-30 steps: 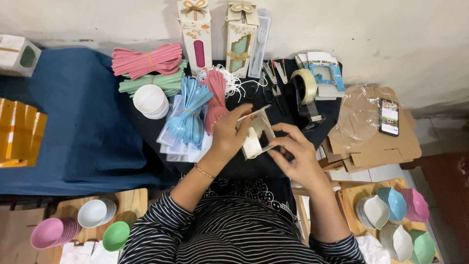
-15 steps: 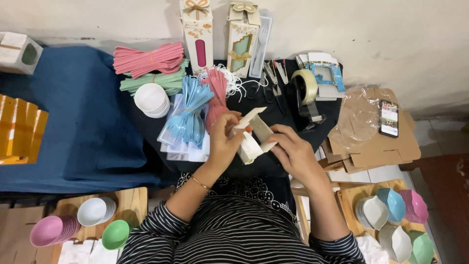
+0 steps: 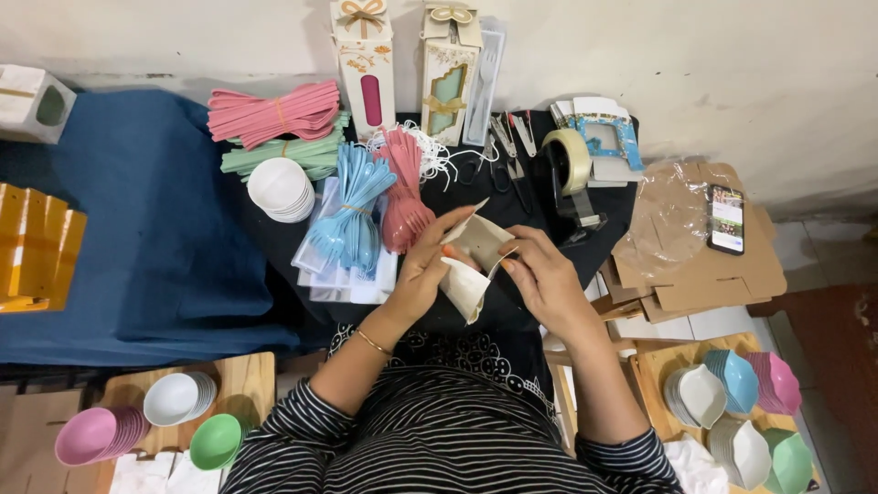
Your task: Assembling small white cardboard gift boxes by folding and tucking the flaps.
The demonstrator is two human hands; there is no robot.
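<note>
Small cream cardboard box point(image 3: 474, 259), flaps open, tilted, held above dark cloth

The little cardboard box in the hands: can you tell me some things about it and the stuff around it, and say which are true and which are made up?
1. Both hands hold the small cardboard box. True: the left hand and the right hand grip it from either side.
2. The blue spoons lie in a bundle beside the pink forks. True.
3. The phone lies on the blue cloth. False: it rests on flat brown cardboard on the right.
4. The tape dispenser is in the right hand. False: it stands on the table beyond the hands.
5. A stack of white lids sits by the green strips. True.
</note>
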